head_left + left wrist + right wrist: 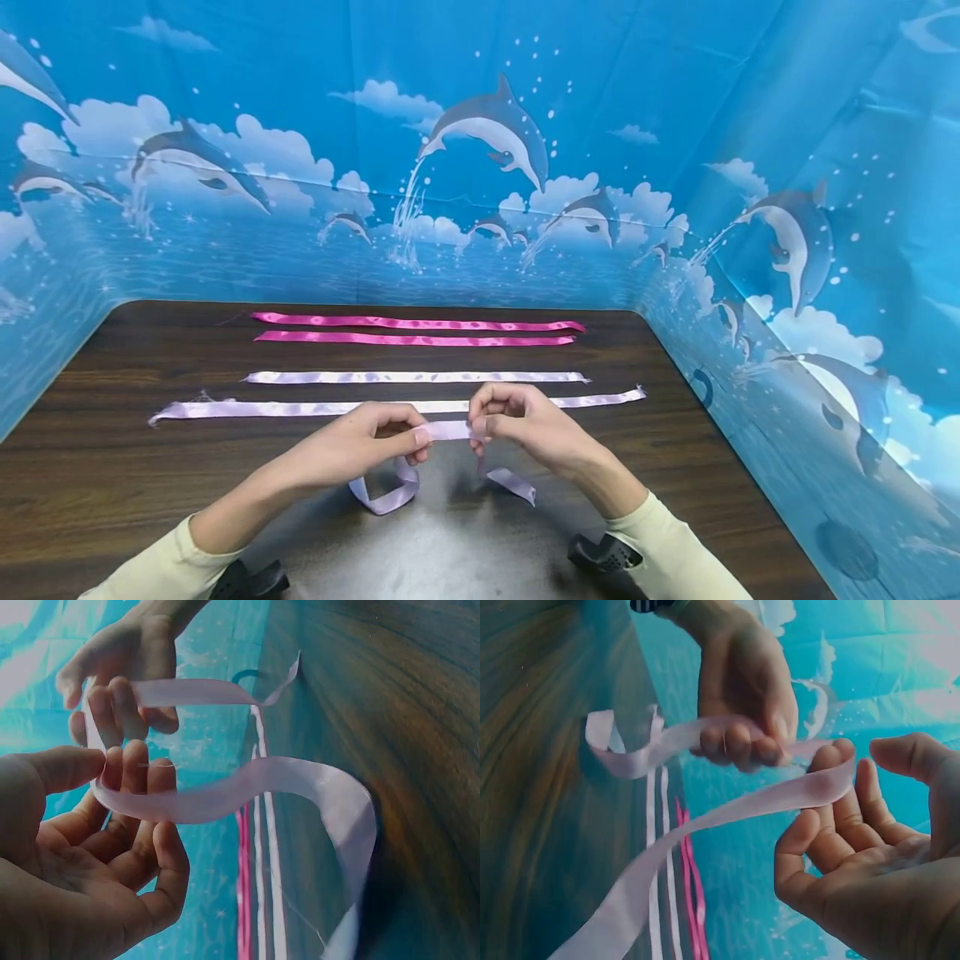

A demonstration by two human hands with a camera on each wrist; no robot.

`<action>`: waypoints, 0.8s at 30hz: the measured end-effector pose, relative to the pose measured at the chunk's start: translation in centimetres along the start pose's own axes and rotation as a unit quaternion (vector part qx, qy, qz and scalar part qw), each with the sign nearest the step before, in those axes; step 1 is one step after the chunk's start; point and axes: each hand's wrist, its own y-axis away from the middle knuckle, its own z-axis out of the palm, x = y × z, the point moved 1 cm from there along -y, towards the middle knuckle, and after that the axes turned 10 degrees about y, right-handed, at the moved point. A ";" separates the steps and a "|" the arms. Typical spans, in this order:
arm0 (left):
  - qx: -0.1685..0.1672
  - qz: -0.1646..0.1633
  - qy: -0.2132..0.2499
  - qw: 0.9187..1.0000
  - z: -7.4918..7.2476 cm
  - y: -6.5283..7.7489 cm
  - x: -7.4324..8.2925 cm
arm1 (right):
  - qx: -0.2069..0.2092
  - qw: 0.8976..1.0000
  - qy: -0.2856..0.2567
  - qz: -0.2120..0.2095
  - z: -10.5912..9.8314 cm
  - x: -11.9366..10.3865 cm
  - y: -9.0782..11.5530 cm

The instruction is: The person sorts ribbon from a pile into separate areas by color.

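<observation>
A pale lilac satin ribbon is stretched between my two hands, above the front half of the table. My left hand pinches it between thumb and fingers, and from there a loop of ribbon hangs down. Close on the right, my right hand holds the same ribbon at its fingertips. In the right wrist view the ribbon bends around those fingers, with the thumb beside them. Its short loose end droops below the right hand.
Behind the hands, two pale lilac ribbons lie flat across the dark wood table; the nearer one is longer, with frayed ends. Farther back lie two bright pink ribbons. A blue curtain printed with dolphins surrounds the back and sides.
</observation>
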 end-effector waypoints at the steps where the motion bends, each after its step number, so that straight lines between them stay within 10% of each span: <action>1: 0.002 0.000 -0.007 1.000 -0.2 0.2 0.1 | 0.006 1.000 0.005 -0.002 -0.2 -0.1 0.1; 24: 0.076 0.016 -0.155 0.985 -10.3 10.3 2.1 | 0.051 0.980 0.193 0.007 -8.2 -1.1 6.4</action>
